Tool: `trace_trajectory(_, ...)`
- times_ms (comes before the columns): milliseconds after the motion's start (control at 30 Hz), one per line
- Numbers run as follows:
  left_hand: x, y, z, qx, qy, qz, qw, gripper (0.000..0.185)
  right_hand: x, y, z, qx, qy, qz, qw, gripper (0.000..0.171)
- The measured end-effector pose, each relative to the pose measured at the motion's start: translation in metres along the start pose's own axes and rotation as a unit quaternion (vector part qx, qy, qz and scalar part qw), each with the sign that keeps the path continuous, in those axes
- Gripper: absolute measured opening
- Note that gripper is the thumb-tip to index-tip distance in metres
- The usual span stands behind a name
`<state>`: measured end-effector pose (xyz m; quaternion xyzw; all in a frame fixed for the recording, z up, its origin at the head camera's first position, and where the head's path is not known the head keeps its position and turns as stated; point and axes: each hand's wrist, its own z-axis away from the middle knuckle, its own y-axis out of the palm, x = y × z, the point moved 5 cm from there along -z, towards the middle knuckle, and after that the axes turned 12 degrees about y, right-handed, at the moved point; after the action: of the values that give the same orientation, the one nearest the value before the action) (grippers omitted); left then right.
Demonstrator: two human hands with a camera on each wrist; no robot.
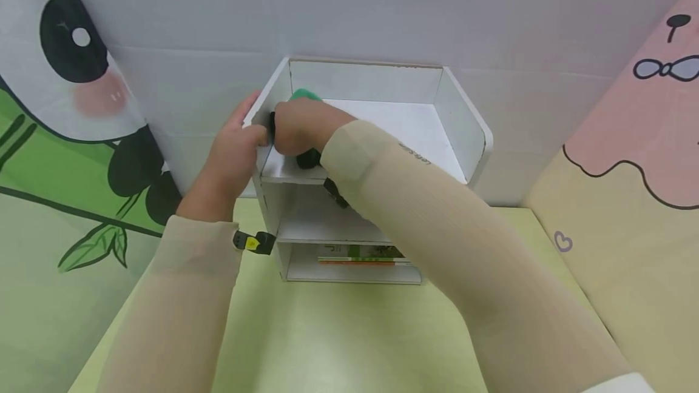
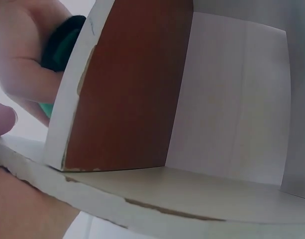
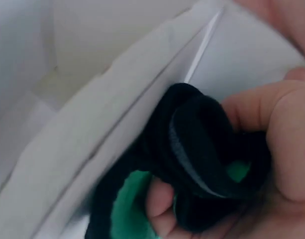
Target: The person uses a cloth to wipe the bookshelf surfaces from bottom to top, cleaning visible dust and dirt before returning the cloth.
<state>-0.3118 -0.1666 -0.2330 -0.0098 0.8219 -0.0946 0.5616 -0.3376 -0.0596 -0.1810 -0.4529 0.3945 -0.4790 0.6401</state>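
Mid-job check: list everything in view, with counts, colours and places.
Shelf unit: one, mostly white, centre.
Cloth item: one, black and green, top tray's left side.
Booklets: count unclear, white and orange edges, bottom compartment.
Table: one, pale yellow-green, under the shelf unit.
Wall coverings: three sides, white behind, green-white left, pink-cream right.
Wrist gear: two, black, one per wrist.
Sleeves: two, beige, both arms.
Left hand: one, bare, gripping the unit's left wall.
Right hand: one, bare, holding the cloth item.
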Motion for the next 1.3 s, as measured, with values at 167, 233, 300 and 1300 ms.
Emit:
trace_trajectory(167, 0.000, -0.003, 0.000, -0.003, 0.014, 0.015, 0.9998, 0.077, 0.008, 0.007, 0.011, -0.016, -0.012, 0.009, 1.000, 0.028)
trace_trajectory(233, 0.001, -0.003, -0.001, -0.002, 0.019, 0.023, 0.9996, 0.077, 0.009, 0.012, 0.016, -0.030, -0.014, -0.001, 0.999, 0.029)
trace_trajectory(300, 0.001, -0.003, -0.001, 0.000, 0.024, 0.031, 0.9992, 0.078, 0.009, 0.017, 0.021, -0.048, -0.014, -0.010, 0.999, 0.034)
trace_trajectory(1300, 0.005, -0.019, -0.001, -0.028, 0.013, 0.050, 0.9983, 0.074, 0.043, 0.053, 0.056, -0.222, -0.054, 0.052, 0.972, 0.034)
